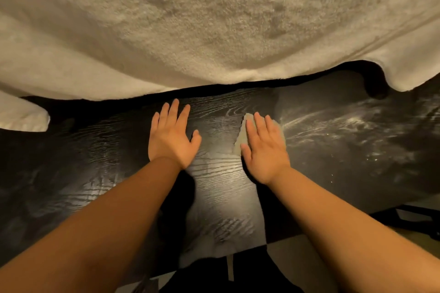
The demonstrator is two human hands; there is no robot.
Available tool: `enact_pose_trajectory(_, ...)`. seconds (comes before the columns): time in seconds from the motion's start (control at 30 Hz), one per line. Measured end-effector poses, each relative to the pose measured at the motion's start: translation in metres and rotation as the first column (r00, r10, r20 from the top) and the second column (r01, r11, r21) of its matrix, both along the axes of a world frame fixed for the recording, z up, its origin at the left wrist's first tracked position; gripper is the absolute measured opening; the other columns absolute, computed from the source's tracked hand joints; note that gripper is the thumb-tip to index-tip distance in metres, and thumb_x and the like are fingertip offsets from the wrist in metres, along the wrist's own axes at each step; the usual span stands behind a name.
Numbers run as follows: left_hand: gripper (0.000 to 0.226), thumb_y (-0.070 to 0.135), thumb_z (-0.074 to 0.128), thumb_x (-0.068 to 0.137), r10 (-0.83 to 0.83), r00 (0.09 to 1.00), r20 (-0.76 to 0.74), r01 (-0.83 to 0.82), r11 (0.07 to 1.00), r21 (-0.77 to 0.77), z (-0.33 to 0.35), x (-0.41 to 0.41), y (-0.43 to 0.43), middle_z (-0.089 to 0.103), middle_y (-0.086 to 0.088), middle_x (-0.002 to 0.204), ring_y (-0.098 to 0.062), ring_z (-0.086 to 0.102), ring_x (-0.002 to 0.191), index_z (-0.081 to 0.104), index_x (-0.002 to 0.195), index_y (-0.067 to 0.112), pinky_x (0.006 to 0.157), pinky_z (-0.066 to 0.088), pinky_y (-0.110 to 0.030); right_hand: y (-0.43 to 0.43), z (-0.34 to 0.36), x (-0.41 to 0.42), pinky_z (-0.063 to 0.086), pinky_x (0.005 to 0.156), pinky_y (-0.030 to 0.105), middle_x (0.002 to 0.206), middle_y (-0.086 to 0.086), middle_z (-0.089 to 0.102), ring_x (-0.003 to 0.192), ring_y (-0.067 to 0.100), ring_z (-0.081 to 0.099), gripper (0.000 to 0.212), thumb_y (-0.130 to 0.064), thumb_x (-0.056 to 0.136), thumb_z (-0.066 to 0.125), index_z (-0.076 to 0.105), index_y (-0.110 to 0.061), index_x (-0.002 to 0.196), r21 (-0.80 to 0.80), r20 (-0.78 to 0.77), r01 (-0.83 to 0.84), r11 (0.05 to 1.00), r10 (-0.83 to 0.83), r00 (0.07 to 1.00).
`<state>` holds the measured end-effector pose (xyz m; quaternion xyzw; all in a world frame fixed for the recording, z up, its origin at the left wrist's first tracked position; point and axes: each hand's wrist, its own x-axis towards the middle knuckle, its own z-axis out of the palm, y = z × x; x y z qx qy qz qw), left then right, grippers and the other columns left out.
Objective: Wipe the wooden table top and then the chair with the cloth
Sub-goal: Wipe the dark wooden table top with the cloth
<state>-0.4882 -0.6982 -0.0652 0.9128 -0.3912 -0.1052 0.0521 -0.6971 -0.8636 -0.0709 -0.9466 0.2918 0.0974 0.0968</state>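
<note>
Pressing apparently one cloth under right hand.

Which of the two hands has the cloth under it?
The right hand: it presses flat on the small grey cloth, while the left hand lies flat on the bare dark table.

A small beige cloth is pressed flat on the dark, grain-patterned wooden table top, just off its middle toward two o'clock, and pale dusty streaks are seen on the wood at the cloth's three o'clock.
</note>
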Motion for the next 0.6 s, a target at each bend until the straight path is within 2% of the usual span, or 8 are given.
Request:
enact_pose_trajectory(0.07, 0.075, 0.056, 0.033, 0.1, 0.001, 1.0, 0.0, -0.001, 1.0, 0.005, 0.003, -0.001, 0.0, 0.011, -0.006, 0.176, -0.027, 0.005, 0.162, 0.021, 0.168, 0.027, 0.132, 0.005, -0.047, 0.039, 0.003, -0.03, 0.009, 0.128, 0.055, 0.173, 0.014, 0.006, 0.158, 0.039, -0.001, 0.07, -0.043, 0.106, 0.032, 0.014, -0.01, 0.165, -0.007, 0.037, -0.125, 0.992, 0.126, 0.991)
enact_pose_trajectory(0.13, 0.074, 0.055, 0.033, 0.101, 0.0, 1.0, 0.007, 0.0, 1.0, 0.009, 0.004, -0.002, 0.0, 0.011, -0.006, 0.176, -0.027, 0.005, 0.162, 0.021, 0.168, 0.026, 0.132, 0.006, -0.047, 0.068, 0.007, -0.066, 0.009, 0.129, 0.052, 0.173, 0.008, 0.006, 0.16, 0.033, -0.002, 0.067, -0.044, 0.108, 0.033, 0.015, -0.015, 0.165, 0.029, 0.04, -0.25, 0.968, 0.248, 0.968)
enact_pose_trajectory(0.23, 0.073, 0.053, 0.033, 0.102, -0.007, 1.0, 0.011, 0.007, 1.0, 0.003, 0.004, -0.003, 0.001, 0.012, -0.007, 0.176, -0.028, 0.006, 0.162, 0.022, 0.168, 0.025, 0.132, 0.007, -0.048, 0.049, 0.006, -0.076, 0.003, 0.13, 0.047, 0.174, 0.003, 0.003, 0.16, 0.029, -0.005, 0.066, -0.048, 0.109, 0.027, 0.014, -0.019, 0.166, 0.051, -0.01, -0.372, 0.927, 0.373, 0.928)
enact_pose_trajectory(0.27, 0.072, 0.052, 0.034, 0.102, -0.008, 1.0, 0.012, 0.008, 1.0, -0.001, 0.004, -0.004, 0.002, 0.012, -0.008, 0.176, -0.029, 0.006, 0.162, 0.022, 0.168, 0.025, 0.132, 0.007, -0.048, 0.038, 0.004, -0.068, 0.005, 0.13, 0.048, 0.174, 0.004, 0.005, 0.16, 0.029, -0.003, 0.065, -0.048, 0.109, 0.027, 0.015, -0.019, 0.166, 0.028, -0.025, -0.381, 0.924, 0.382, 0.924)
enact_pose_trajectory(0.33, 0.071, 0.051, 0.034, 0.103, -0.011, 1.0, 0.013, 0.011, 1.0, 0.004, 0.003, -0.005, 0.003, 0.012, -0.008, 0.176, -0.029, 0.006, 0.162, 0.021, 0.168, 0.024, 0.132, 0.006, -0.048, 0.017, 0.003, -0.042, 0.009, 0.129, 0.051, 0.174, 0.007, 0.005, 0.16, 0.031, -0.002, 0.067, -0.048, 0.108, 0.024, 0.012, -0.017, 0.166, 0.006, -0.032, -0.286, 0.958, 0.286, 0.958)
enact_pose_trajectory(0.43, 0.068, 0.047, 0.035, 0.105, 0.006, 1.0, -0.001, -0.006, 1.0, 0.008, 0.004, -0.011, 0.005, 0.012, -0.008, 0.176, -0.03, 0.006, 0.162, 0.023, 0.168, 0.023, 0.132, 0.006, -0.048, 0.012, 0.006, -0.018, 0.003, 0.129, 0.05, 0.173, 0.009, -0.007, 0.158, 0.033, -0.011, 0.07, -0.049, 0.106, 0.015, -0.002, -0.016, 0.166, 0.035, -0.065, -0.104, 0.994, 0.106, 0.992)
enact_pose_trajectory(0.5, 0.067, 0.045, 0.036, 0.105, 0.051, 0.998, -0.026, -0.051, 0.999, 0.001, 0.006, -0.021, 0.006, 0.013, -0.008, 0.176, -0.031, 0.007, 0.162, 0.025, 0.167, 0.023, 0.132, 0.007, -0.049, 0.036, 0.006, -0.034, 0.004, 0.128, 0.053, 0.173, 0.011, -0.005, 0.158, 0.035, -0.011, 0.07, -0.047, 0.107, 0.019, 0.002, -0.013, 0.166, 0.032, -0.032, -0.161, 0.986, 0.162, 0.986)
enact_pose_trajectory(0.6, 0.068, 0.047, 0.038, 0.103, 0.06, 0.998, -0.018, -0.06, 0.998, 0.005, 0.007, -0.045, 0.016, 0.015, -0.009, 0.175, -0.034, 0.011, 0.161, 0.026, 0.166, 0.023, 0.131, 0.011, -0.051, 0.076, 0.005, -0.088, 0.008, 0.129, 0.053, 0.174, 0.007, 0.005, 0.16, 0.033, -0.002, 0.066, -0.044, 0.108, 0.032, 0.017, -0.016, 0.165, 0.03, 0.023, -0.385, 0.922, 0.385, 0.923)
